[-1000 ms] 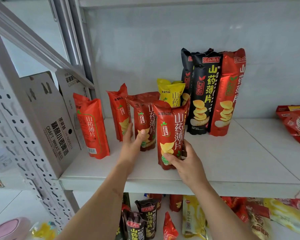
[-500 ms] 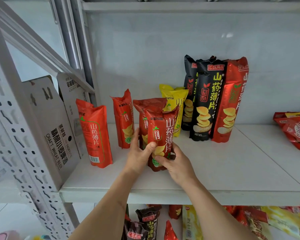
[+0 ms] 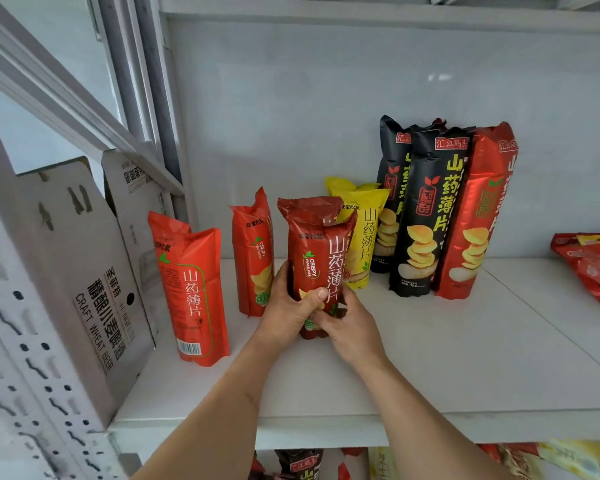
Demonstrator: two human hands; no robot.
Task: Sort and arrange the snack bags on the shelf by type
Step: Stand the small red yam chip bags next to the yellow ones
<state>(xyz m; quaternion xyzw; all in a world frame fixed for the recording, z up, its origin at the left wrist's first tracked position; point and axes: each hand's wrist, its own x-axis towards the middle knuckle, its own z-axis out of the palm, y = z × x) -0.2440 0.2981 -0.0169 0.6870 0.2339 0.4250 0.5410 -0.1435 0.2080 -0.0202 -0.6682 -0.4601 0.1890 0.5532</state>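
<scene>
Two dark red yam-chip bags (image 3: 317, 251) stand upright, one right behind the other, in the middle of the white shelf (image 3: 430, 358). My left hand (image 3: 288, 306) grips their lower left side with the thumb across the front. My right hand (image 3: 347, 327) holds the lower right side. Left of them stand two orange-red bags (image 3: 191, 289) (image 3: 253, 258). A yellow bag (image 3: 361, 237) stands just behind on the right. Further right are two tall black bags (image 3: 426, 216) and a tall red bag (image 3: 475, 216).
A cardboard beer box (image 3: 84, 271) leans at the shelf's left end beside the perforated upright. A heap of red snack bags (image 3: 593, 268) lies at the far right. More bags (image 3: 302, 465) fill the shelf below. Bare shelf lies in front and to the right of my hands.
The front dark red bag has moved left and back against the other dark red bag. My left hand has shifted from the rear bag onto the pair, and both hands now hold them together.
</scene>
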